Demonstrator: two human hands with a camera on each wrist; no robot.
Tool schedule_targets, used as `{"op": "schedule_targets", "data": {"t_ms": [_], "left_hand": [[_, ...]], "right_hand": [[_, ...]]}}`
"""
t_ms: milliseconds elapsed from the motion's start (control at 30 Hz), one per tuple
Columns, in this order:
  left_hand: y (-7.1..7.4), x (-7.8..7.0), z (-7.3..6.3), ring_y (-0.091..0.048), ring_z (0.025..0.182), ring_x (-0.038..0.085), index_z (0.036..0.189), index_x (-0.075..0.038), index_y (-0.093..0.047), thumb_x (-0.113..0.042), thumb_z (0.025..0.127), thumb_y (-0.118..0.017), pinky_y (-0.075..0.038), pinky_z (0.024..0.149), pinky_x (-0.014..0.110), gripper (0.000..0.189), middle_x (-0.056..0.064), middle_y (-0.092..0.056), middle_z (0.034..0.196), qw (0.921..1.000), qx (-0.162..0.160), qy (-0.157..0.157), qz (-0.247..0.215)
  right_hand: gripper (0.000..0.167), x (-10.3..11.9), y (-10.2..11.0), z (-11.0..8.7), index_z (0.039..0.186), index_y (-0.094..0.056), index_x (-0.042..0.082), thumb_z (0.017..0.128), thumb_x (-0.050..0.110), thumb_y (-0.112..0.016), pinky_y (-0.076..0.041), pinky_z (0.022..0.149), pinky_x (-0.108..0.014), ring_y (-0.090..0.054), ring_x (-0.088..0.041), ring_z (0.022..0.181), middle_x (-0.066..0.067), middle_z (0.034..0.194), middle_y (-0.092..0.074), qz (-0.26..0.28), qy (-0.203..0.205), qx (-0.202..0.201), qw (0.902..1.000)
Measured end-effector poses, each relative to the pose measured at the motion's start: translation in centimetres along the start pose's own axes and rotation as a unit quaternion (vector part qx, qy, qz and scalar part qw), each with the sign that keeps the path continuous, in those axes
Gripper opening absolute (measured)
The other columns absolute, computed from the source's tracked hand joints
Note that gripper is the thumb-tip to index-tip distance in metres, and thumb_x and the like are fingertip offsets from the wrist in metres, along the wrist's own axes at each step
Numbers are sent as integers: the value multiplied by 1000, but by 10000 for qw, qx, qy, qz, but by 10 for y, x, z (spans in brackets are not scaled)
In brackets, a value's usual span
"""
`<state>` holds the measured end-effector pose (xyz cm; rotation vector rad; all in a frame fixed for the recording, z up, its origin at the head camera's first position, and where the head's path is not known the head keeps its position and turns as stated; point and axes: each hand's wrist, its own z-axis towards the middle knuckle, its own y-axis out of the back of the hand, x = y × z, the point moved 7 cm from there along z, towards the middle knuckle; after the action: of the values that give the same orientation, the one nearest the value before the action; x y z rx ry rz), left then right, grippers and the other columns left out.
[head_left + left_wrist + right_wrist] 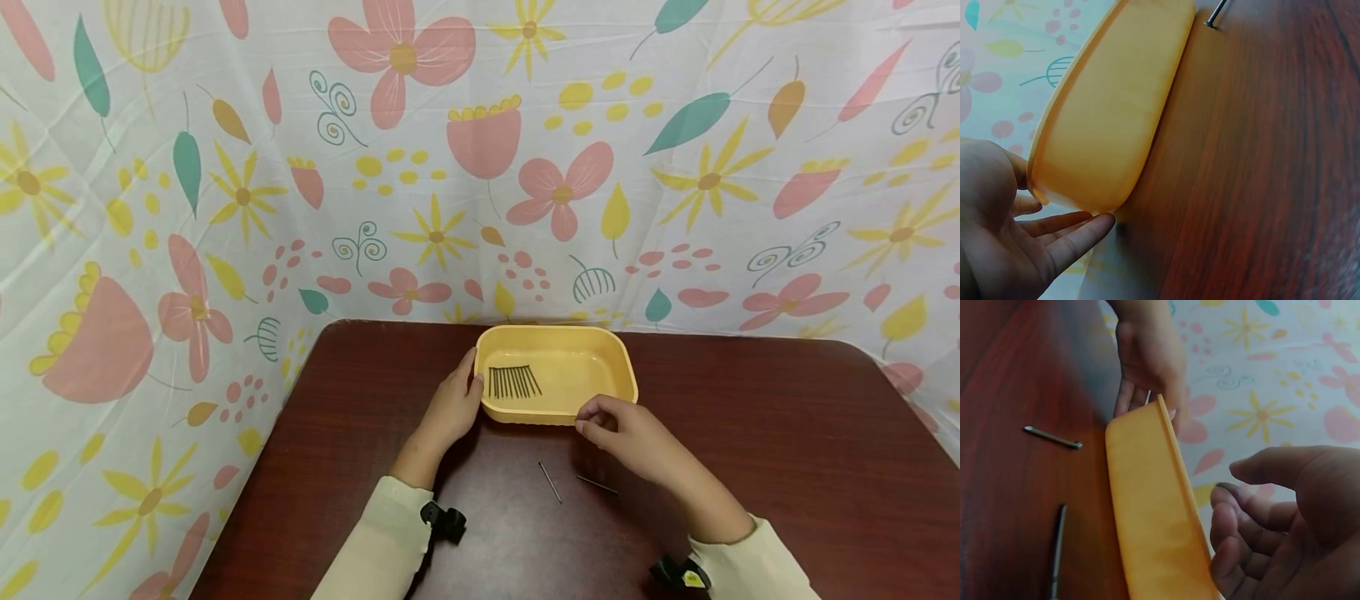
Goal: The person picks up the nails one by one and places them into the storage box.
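A yellow plastic tray (600, 379) stands on the table, with several dark nails (513, 382) in a neat row at its left end. My left hand (453, 404) grips that end, thumb over the rim and fingers against the outer wall, as the left wrist view shows (1016, 231). At the tray's near right rim is my right hand (626, 433), fingers bent. Its thumb and index fingertips are slightly apart in the right wrist view, with nothing seen between them. Two loose nails, one slanting (550, 482) and one nearer the right hand (597, 484), lie in front of the tray.
The dark reddish-brown table (360, 367) reaches back to a flower-printed cloth (480, 233) that hangs behind and along the left. Black straps with small devices sit at both wrists, the left one (446, 523) and the right one (678, 573).
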<state>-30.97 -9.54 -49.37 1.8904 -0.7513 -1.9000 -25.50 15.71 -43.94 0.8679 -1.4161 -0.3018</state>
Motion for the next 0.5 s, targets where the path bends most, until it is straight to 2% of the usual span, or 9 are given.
{"op": "schedule_targets", "data": {"t_ms": [200,500], "left_hand": [[0,-1,0,-41,147,35,164,-19,-20,-30,110,-40,-35,119,53,59,18,-39,160,10000,5,-22,-15],[0,-2,-1,-40,147,35,164,-18,-20,-31,110,-40,-35,119,54,59,18,-38,160,10000,38,23,-12]], "right_hand": [[10,-14,-9,-7,99,-69,13,97,23,-67,-49,67,-23,-62,-11,72,-1,85,-66,205,-15,453,9988],[10,-34,-23,-14,95,-67,12,91,21,-71,-46,62,-22,-57,-6,67,3,77,-64,-127,-154,899,9958]]}}
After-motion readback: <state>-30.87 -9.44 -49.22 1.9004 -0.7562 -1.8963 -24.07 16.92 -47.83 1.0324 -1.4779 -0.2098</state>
